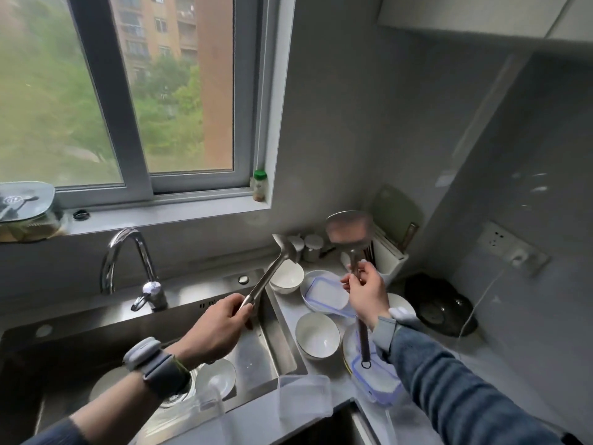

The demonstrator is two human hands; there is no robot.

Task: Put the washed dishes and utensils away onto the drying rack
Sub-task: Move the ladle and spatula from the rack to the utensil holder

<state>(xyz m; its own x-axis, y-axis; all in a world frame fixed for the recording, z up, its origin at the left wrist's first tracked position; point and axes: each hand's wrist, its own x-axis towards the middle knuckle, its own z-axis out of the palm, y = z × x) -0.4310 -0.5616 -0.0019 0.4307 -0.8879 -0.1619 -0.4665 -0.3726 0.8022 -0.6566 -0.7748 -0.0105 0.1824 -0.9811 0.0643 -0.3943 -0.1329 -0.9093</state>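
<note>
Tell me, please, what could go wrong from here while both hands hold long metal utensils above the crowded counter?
The spatula in the right hand is raised; its long handle hangs just above the lidded container, which it could knock. The turner in the left hand has its head close above the white bowl, so a swing might strike it. Bowls and lids crowd the counter, so anything dropped would probably hit crockery.

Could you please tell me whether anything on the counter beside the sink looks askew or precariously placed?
Yes: the blue-rimmed container lid leans tilted across a white plate rather than lying flat, and a second lid hangs partly over the counter's front edge. No spills or damage show.
</note>
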